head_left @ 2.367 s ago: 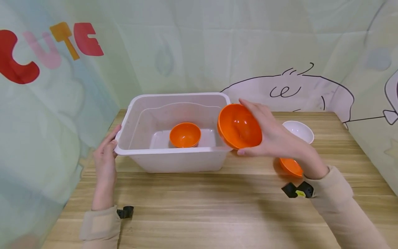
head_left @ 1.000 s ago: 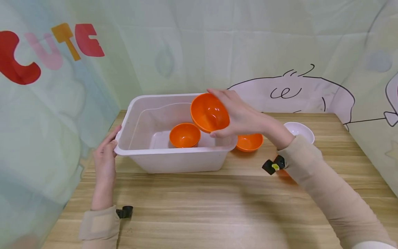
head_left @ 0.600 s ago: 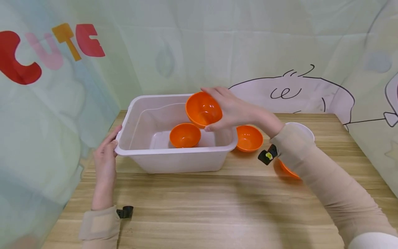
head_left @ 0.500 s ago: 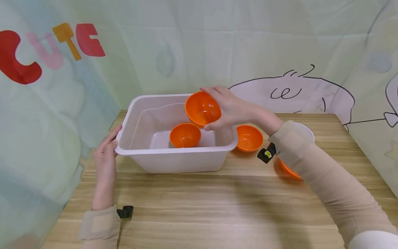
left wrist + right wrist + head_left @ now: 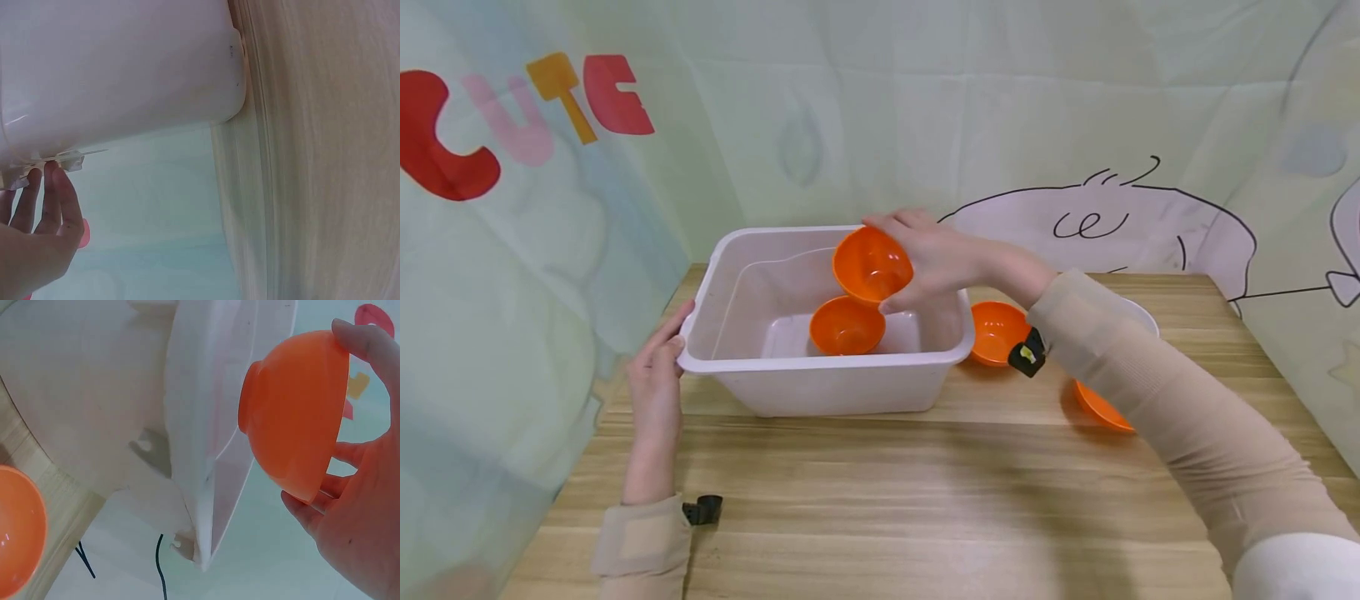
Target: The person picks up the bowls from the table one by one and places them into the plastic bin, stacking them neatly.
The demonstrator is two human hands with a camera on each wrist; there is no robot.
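My right hand [image 5: 936,258] grips an orange bowl [image 5: 871,265] by its rim and holds it tilted over the white plastic bin [image 5: 842,387]. In the right wrist view the held bowl [image 5: 297,412] shows its outer side and foot, thumb on one side of the rim and fingers on the other. Inside the bin a second orange bowl [image 5: 846,329] sits upright on the floor, its back edge overlapped by the held one. My left hand [image 5: 655,375] holds the bin's left end at the rim; the left wrist view shows its fingers [image 5: 67,200] curled up under the rim.
To the right of the bin stands an orange bowl [image 5: 996,333], partly behind the right wrist's black camera [image 5: 1027,353]. Further right are another orange bowl [image 5: 1105,408] and a white bowl [image 5: 1141,315], both partly covered by the sleeve. A printed cloth [image 5: 865,125] hangs behind the wooden table [image 5: 850,500].
My right hand has carried the orange bowl leftward from the bin's right edge to above the bowl inside, lowering it slightly most recently. The left hand has stayed at the bin's rim.
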